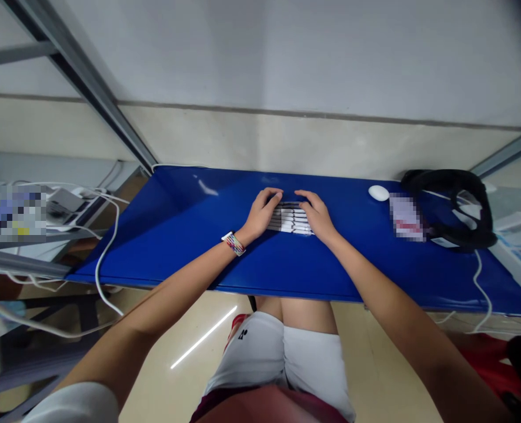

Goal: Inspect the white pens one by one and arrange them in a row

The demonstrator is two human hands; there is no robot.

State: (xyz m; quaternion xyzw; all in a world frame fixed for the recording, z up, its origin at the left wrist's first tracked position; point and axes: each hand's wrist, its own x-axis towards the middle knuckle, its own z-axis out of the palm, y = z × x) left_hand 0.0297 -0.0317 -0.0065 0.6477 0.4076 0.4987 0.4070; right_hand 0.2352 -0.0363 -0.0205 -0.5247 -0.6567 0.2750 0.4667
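Several slim white strips with dark marks point(292, 219) lie close together in a stack or row on the blue tabletop point(176, 235). My left hand point(263, 212) is curved round their left end, its thumb against the edge. At the right end, my right hand point(317, 216) bends its fingers round them in the same way. The palms face each other with the strips between them. The exact kind of the strips is too small to tell, and the hands partly hide both ends.
A white computer mouse point(378, 192) lies on the right of the tabletop, near a pixelated packet point(407, 217) and a black headset-like strap point(476, 217). White cables point(106, 264) hang at the left edge. Grey metal posts point(88, 88) flank the table, with a wall behind.
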